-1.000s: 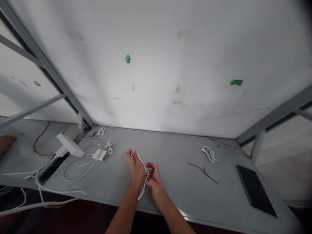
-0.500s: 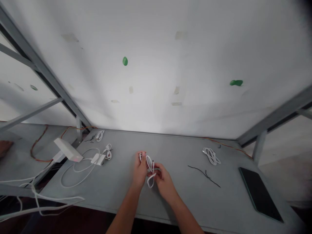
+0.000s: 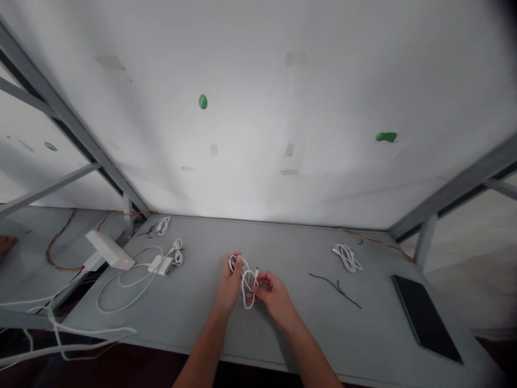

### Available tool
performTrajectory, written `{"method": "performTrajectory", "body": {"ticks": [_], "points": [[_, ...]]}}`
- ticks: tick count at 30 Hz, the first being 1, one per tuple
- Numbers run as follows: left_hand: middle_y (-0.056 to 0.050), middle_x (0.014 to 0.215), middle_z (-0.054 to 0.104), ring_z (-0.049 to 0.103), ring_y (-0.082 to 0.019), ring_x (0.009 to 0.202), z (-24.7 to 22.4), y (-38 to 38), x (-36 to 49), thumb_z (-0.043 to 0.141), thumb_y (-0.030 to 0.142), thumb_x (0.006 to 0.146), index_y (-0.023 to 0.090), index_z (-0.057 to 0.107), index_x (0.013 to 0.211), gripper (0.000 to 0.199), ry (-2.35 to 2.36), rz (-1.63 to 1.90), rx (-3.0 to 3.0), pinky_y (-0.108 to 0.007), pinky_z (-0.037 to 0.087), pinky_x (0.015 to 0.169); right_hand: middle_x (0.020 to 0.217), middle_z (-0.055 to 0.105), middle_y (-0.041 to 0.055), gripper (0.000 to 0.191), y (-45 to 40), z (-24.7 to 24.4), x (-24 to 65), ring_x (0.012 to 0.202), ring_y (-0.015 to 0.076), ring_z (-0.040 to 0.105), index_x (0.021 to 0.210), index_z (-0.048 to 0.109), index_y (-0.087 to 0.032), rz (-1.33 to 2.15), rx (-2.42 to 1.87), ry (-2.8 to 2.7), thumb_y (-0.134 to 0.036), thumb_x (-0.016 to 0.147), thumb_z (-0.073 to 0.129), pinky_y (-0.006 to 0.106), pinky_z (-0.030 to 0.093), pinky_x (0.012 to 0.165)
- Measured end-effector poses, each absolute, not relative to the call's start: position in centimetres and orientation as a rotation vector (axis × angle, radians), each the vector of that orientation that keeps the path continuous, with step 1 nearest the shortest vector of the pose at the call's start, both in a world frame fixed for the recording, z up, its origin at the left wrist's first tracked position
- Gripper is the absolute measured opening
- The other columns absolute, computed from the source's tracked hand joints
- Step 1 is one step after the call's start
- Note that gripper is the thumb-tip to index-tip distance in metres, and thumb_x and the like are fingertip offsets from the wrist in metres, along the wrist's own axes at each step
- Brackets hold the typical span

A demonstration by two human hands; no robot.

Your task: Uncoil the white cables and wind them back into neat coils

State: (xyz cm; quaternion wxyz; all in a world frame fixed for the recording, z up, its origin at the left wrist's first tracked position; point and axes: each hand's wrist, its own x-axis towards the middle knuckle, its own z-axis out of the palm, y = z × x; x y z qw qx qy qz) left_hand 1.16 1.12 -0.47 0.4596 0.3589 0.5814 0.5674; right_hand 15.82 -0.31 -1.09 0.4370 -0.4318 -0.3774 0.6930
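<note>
In the head view, the left hand (image 3: 230, 284) clenched a looped white cable (image 3: 247, 298) and the right hand (image 3: 273, 295) pinched it, their fingers hiding where the strands crossed. The loop hung lengthwise toward the person, its small plug pointing up, over the middle of the grey table (image 3: 194, 318).

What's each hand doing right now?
Left hand: closed, holding a looped thin white cable.
Right hand: closed, pinching the same cable.
</note>
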Motion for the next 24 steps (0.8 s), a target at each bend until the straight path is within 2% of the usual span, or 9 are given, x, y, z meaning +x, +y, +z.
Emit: {"method": "performTrajectory", "body": {"ticks": [3, 8, 12, 15, 18, 20, 22, 24], "points": [[0.004, 0.074, 0.06, 0.054, -0.012, 0.058, -1.2, 1.0, 1.2, 0.068, 0.078, 0.082, 0.02, 0.064, 0.112, 0.065, 1.379, 1.384, 0.772, -0.024, 0.044, 0.056, 0.075, 0.067, 0.0001, 0.054, -0.2, -0.8, 15.9, 0.066, 0.0215, 0.071, 0.081, 0.064, -0.021, 1.666, -1.081, -0.91, -0.057, 0.058, 0.097, 0.038, 0.06, 0.069], [0.003, 0.072, 0.062, 0.059, -0.013, 0.057, -1.2, 0.3, 2.1, 0.078, 0.07, 0.078, 0.021, 0.065, 0.106, 0.058, 1.23, 1.261, 0.709, -0.021, 0.041, 0.05, 0.08, 0.069, 0.0003, 0.054, -0.4, -0.6, 15.5, 0.065, 0.0201, 0.071, 0.081, 0.058, -0.022, 1.639, -1.063, -0.946, -0.058, 0.062, 0.094, 0.036, 0.059, 0.066], [0.002, 0.074, 0.066, 0.064, -0.014, 0.059, -0.5, 0.2, 2.7, 0.081, 0.071, 0.073, 0.02, 0.061, 0.101, 0.061, 1.199, 1.371, 0.508, -0.021, 0.041, 0.049, 0.082, 0.07, 0.0003, 0.057, -0.8, -0.1, 15.8, 0.063, 0.0192, 0.069, 0.081, 0.055, -0.023, 1.654, -1.076, -0.977, -0.062, 0.061, 0.093, 0.033, 0.057, 0.06], [0.004, 0.071, 0.064, 0.062, -0.012, 0.056, -0.3, 0.4, 2.5, 0.084, 0.071, 0.07, 0.02, 0.06, 0.099, 0.063, 1.177, 1.464, 0.415, -0.021, 0.044, 0.05, 0.084, 0.073, 0.0021, 0.049, -1.2, 0.8, 16.6, 0.071, 0.0202, 0.069, 0.082, 0.061, -0.023, 1.618, -1.08, -1.09, -0.057, 0.065, 0.092, 0.033, 0.056, 0.065], [0.006, 0.066, 0.06, 0.056, -0.009, 0.05, -0.5, 0.5, 2.3, 0.084, 0.065, 0.076, 0.019, 0.06, 0.099, 0.057, 1.151, 1.438, 0.363, -0.02, 0.043, 0.048, 0.083, 0.077, 0.0049, 0.038, -1.4, 1.7, 17.2, 0.076, 0.0208, 0.069, 0.075, 0.067, -0.022, 1.577, -1.071, -1.199, -0.05, 0.068, 0.093, 0.031, 0.054, 0.069], [0.007, 0.062, 0.057, 0.051, -0.008, 0.045, -0.7, 0.6, 2.2, 0.08, 0.06, 0.084, 0.018, 0.06, 0.095, 0.047, 1.137, 1.323, 0.31, -0.02, 0.043, 0.046, 0.08, 0.078, 0.0058, 0.037, -1.4, 2.2, 17.3, 0.07, 0.0207, 0.068, 0.072, 0.069, -0.022, 1.636, -1.044, -1.152, -0.048, 0.066, 0.094, 0.032, 0.054, 0.067], [0.006, 0.06, 0.056, 0.05, -0.008, 0.043, -0.9, 0.6, 2.3, 0.074, 0.053, 0.092, 0.017, 0.061, 0.091, 0.039, 1.128, 1.18, 0.239, -0.022, 0.044, 0.045, 0.076, 0.079, 0.0062, 0.037, -1.1, 2.3, 17.5, 0.067, 0.0211, 0.069, 0.074, 0.073, -0.022, 1.675, -1.013, -1.053, -0.049, 0.063, 0.096, 0.035, 0.056, 0.068], [0.004, 0.06, 0.056, 0.051, -0.008, 0.044, -1.1, 0.6, 2.3, 0.071, 0.048, 0.096, 0.017, 0.061, 0.087, 0.034, 1.145, 1.109, 0.198, -0.021, 0.043, 0.046, 0.081, 0.08, 0.0081, 0.038, -0.7, 2.3, 17.7, 0.07, 0.0223, 0.072, 0.079, 0.078, -0.021, 1.641, -1.011, -0.977, -0.05, 0.063, 0.096, 0.038, 0.058, 0.075]]}}
